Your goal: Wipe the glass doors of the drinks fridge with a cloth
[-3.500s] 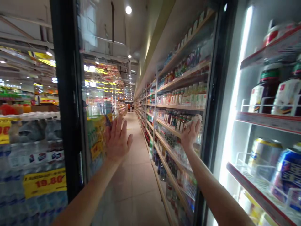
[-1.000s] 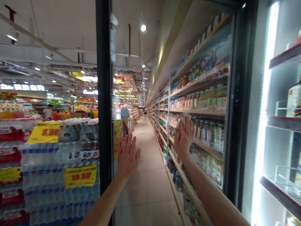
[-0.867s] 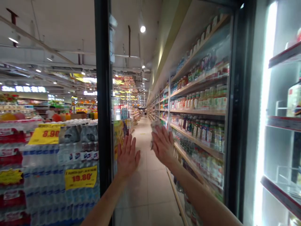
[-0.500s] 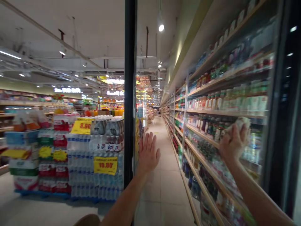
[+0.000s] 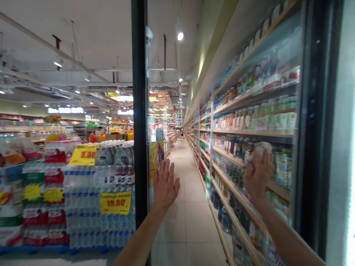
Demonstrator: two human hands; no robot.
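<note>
Supermkt aisle, lit from above

Ahead of me, pale tiled flr (image 5: 195, 223) runs far back. On my R, long wood-edged shelving (image 5: 255, 132) w/ bottles (image 5: 253, 118). Overhead: white ceiling (image 5: 91, 22), pipes (image 5: 36, 36), round spotlights (image 5: 180, 36). On my L, wrapped bottle packs (image 5: 83, 214) on blue pallets (image 5: 55, 249), yellow price signs (image 5: 115, 203); lit white lettering (image 5: 65, 110) beyond.

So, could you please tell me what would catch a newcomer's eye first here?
Probably the left hand, open near the picture's middle, and the right hand, holding a pale cloth farther right, both raised at the glass door. Next might come the yellow 19.80 price sign on bottle packs, left of the door.
</note>
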